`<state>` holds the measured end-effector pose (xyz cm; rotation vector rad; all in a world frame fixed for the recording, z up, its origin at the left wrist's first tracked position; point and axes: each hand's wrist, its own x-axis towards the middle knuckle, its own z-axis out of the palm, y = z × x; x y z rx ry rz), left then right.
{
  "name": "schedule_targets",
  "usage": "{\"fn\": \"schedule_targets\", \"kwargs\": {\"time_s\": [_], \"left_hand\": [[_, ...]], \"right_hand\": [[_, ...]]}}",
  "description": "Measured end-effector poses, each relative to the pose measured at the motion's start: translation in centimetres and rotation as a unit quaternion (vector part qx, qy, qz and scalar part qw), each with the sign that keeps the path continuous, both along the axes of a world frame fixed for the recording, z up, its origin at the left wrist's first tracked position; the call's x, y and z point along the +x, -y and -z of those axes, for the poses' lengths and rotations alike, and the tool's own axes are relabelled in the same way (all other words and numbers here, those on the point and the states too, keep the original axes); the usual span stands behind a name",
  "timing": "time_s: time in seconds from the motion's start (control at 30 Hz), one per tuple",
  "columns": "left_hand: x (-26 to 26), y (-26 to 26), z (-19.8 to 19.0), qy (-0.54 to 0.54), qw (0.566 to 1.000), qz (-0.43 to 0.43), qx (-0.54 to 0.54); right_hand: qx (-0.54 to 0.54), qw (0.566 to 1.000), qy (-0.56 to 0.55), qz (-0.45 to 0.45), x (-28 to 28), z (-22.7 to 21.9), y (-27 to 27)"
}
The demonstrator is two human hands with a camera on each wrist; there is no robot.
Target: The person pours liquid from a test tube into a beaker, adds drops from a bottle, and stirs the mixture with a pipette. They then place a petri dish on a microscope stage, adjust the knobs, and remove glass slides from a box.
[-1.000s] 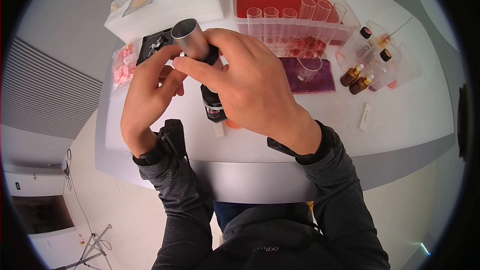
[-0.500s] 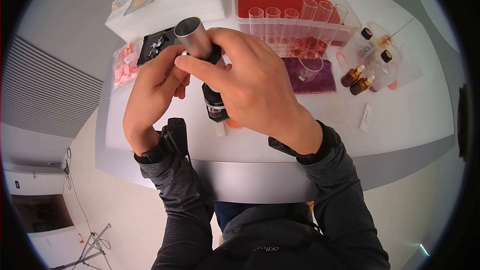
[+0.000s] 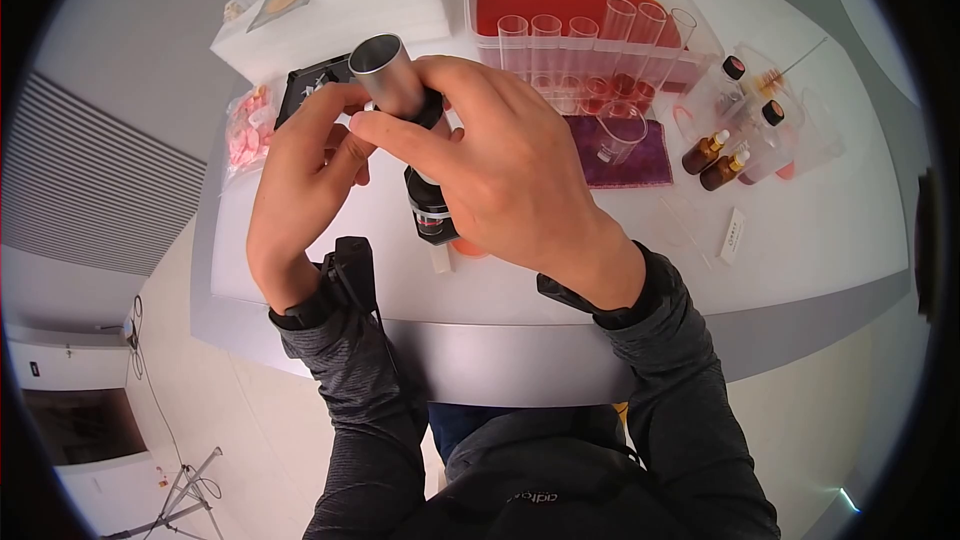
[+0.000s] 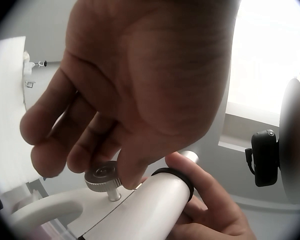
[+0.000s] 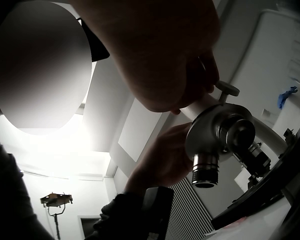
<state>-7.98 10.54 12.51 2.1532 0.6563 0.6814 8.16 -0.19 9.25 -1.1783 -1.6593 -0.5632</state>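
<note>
A white microscope body point(image 4: 145, 212) with a metal eyepiece tube point(image 3: 395, 85) stands between both hands. Fingers of my right hand point(image 3: 515, 165) curl round the tube by its black collar point(image 4: 177, 177). Close against a knurled knob point(image 4: 102, 176) on top of the microscope, my left hand point(image 3: 300, 185) pinches with thumb and fingers. The right wrist view has the revolving nosepiece point(image 5: 235, 132), one objective point(image 5: 205, 170) pointing down and the black stage point(image 5: 270, 187) below. In the head view the right hand hides much of the microscope.
Several clear tubes point(image 3: 545, 45) stand in front of a plastic tub point(image 3: 705, 25) holding red liquid. Right of them are a beaker point(image 3: 620, 130) on a purple cloth point(image 3: 655, 165), brown dropper bottles point(image 3: 720, 172) and capped bottles point(image 3: 770, 145). A pink-filled bag point(image 3: 247, 135) lies left; white foam point(image 3: 390, 0) stands behind.
The left thumb and fingers have shifted slightly around the knob, the fingers closing in and then spreading back. My right hand keeps its grip on the tube, nearly still.
</note>
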Motion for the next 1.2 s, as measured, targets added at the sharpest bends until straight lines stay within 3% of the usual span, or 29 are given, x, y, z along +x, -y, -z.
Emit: {"fn": "schedule_targets", "kwargs": {"time_s": [1.2], "left_hand": [[0.12, 0.25, -0.15, -0.010, 1.000, 0.028, -0.003]], "right_hand": [[0.008, 1.000, -0.004, -0.003, 0.05, 0.05, -0.11]]}}
